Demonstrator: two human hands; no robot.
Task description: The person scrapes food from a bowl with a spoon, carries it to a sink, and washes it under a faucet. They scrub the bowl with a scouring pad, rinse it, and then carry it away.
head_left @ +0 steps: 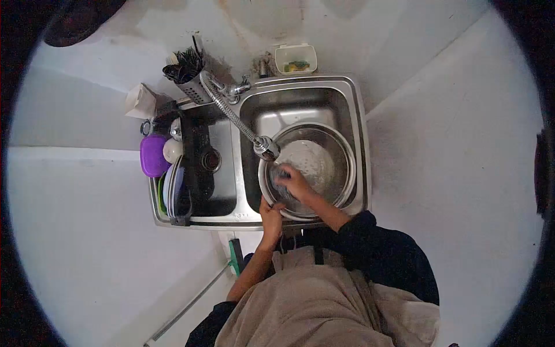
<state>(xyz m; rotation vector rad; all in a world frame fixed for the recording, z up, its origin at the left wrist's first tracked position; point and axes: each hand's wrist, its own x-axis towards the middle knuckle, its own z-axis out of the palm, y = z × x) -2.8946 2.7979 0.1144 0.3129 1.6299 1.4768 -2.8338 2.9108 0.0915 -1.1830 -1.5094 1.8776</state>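
A large round metal bowl (348, 173) sits in the right sink basin, with whitish, sudsy liquid in its bottom. At the bowl's near left rim is my left hand (270, 215), its fingers closed on the rim. My right hand (293, 184) is inside the bowl on the left side, its fingers bent round a greyish, blurred thing (280, 174) that I cannot make out. The faucet head (266, 148) hangs just above my right hand, over the bowl's left edge.
Left of the bowl, a dish rack with plates (169, 188) and a purple container (154, 156) stands by the left basin (225, 185). Behind are a cutlery holder (195, 90) and a white box (296, 58). A green squeegee (236, 257) leans below.
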